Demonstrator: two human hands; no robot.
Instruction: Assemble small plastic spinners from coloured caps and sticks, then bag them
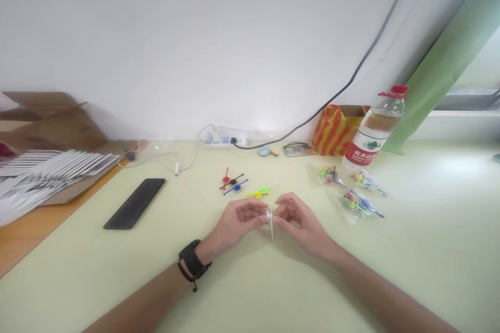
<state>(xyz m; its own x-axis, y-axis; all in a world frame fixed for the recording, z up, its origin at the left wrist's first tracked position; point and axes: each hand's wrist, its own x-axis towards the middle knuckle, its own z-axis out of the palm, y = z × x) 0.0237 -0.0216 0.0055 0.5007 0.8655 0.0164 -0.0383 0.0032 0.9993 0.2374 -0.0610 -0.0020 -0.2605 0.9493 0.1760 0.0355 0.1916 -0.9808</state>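
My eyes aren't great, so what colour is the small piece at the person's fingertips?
The small piece is white, as the head view shows.

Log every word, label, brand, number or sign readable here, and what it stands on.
"农夫山": red-and-white label on the water bottle; any further wording curves out of sight.
Smaller lettering under it: too blurred to read surely.
Round blue-and-white container: markings too small to read.
Held white piece: no lettering can be made out.

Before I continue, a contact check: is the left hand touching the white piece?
Touching: the head view shows the left hand with its thumb tip against the white piece.
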